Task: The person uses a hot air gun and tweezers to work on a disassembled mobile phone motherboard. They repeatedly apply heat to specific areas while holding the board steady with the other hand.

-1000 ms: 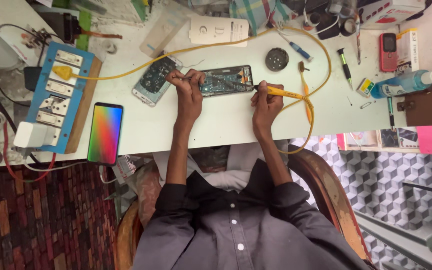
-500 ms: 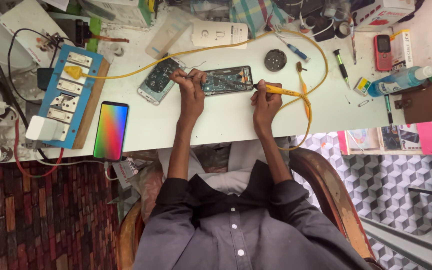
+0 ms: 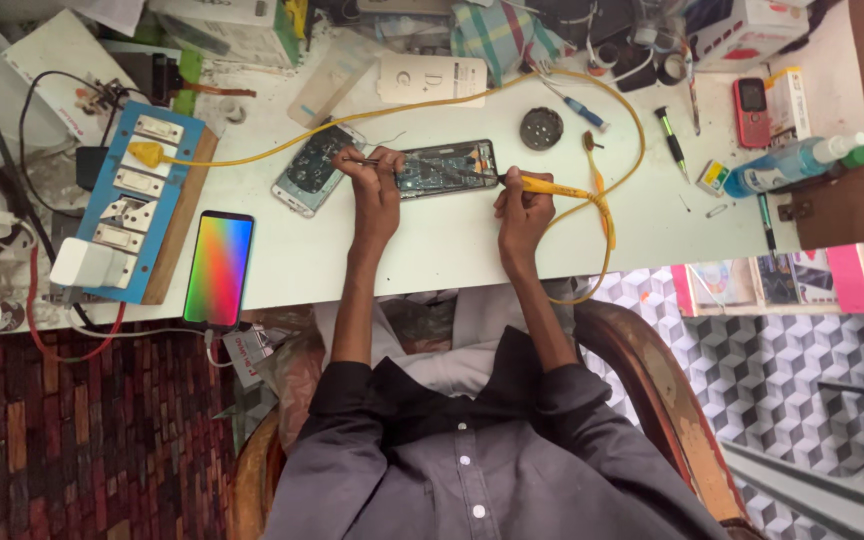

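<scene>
We see an opened phone point(image 3: 447, 168) lying flat on the white surface point(image 3: 452, 250), its insides facing up, and we place everything else from it. The left hand point(image 3: 374, 188) rests at the phone's left end, its fingers closed on thin tweezers point(image 3: 362, 161) whose tips reach onto the phone. The right hand point(image 3: 524, 208) sits at the phone's right end, fingers wrapped round a yellow soldering iron point(image 3: 542, 185), with the tip touching the phone's right edge. From the iron a yellow cable point(image 3: 624, 130) loops away right of the phone, curves behind it and runs left to a blue switchboard point(image 3: 127, 215) (well to the phone's left). Just left of the phone, touching the left hand's side, lies a second opened phone point(image 3: 310, 172), tilted. Further left and nearer the person, a third phone point(image 3: 218, 268) shows a rainbow screen. Right of the opened phone, beyond the cable, are a round dark tin point(image 3: 541, 128), a red keypad phone point(image 3: 751, 112) and a blue bottle point(image 3: 787, 165) lying on its side.
</scene>
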A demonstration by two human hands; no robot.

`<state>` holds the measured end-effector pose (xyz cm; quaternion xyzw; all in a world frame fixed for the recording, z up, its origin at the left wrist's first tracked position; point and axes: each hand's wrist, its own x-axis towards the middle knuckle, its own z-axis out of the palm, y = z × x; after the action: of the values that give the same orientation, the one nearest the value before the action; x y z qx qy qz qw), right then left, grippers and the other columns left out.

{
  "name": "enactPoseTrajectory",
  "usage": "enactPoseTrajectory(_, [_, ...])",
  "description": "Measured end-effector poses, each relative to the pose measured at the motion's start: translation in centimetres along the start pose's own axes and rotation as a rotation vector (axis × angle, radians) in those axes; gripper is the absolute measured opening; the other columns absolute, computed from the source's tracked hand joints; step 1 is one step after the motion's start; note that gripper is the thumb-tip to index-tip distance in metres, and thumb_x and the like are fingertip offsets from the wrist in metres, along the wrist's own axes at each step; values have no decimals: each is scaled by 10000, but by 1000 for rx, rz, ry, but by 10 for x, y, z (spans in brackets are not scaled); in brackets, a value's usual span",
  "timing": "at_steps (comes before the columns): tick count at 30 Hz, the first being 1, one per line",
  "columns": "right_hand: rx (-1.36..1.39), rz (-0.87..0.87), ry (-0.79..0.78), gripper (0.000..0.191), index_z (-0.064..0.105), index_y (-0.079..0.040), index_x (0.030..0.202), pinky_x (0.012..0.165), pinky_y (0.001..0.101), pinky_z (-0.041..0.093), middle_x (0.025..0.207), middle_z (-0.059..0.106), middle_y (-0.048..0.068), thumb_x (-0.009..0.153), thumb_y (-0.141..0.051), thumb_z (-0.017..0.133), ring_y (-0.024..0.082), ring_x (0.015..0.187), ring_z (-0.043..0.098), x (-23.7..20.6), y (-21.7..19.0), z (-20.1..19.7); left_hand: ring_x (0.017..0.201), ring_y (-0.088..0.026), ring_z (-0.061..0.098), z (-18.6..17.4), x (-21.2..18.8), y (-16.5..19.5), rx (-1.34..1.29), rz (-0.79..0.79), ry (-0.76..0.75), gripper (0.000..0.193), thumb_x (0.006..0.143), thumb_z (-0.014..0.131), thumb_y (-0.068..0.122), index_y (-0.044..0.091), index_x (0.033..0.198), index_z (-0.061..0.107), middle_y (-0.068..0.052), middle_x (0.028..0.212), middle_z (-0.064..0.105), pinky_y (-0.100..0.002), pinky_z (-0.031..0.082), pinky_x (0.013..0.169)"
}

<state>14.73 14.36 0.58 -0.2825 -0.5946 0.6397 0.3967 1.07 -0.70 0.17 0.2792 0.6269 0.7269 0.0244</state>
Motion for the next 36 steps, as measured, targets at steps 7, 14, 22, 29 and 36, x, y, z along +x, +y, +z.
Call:
enactPoseTrajectory(7, [-4,-15,-4,206,537,-47,995,515,207,410,661,574,7,1066,-219,624,53,557,517,-2,2,-1,892,-172,454,-2,-2,-7,-19,-4,-15,264,1082,366,-27,120,1084,146,-102,910,496,-296,379,964])
enactPoseTrajectory(14, [14,7,-4,196,539,-45,1000,520,207,401,658,566,9,1061,-210,625,54,555,508,-3,1,-3,926,-198,447,-4,-8,-12,206,30,-33,265,1106,375,7,164,1049,170,-92,922,523,-320,379,984])
enactPoseTrajectory(22, [23,2,-16,198,535,-44,994,522,207,402,668,560,9,1067,-206,622,52,563,502,-12,0,-3,929,-206,425,-6,-10,-17,211,63,-21,266,1158,378,141,120,1068,128,-101,921,542,-376,282,1076])
enactPoseTrajectory(29, [41,28,-7,194,529,-41,1000,519,208,408,666,557,8,1055,-203,621,55,559,502,-9,-1,-2,928,-176,467,-6,-14,-11,193,28,-8,257,1160,366,152,124,1072,126,-90,922,563,-351,315,1062])
enactPoseTrajectory(36, [51,23,-10,192,531,-39,1011,526,214,412,674,560,14,1059,-204,617,59,565,501,-12,0,-4,922,-166,499,-4,-12,-10,37,-34,2,278,1149,407,168,116,1089,141,-93,919,574,-327,360,1025])
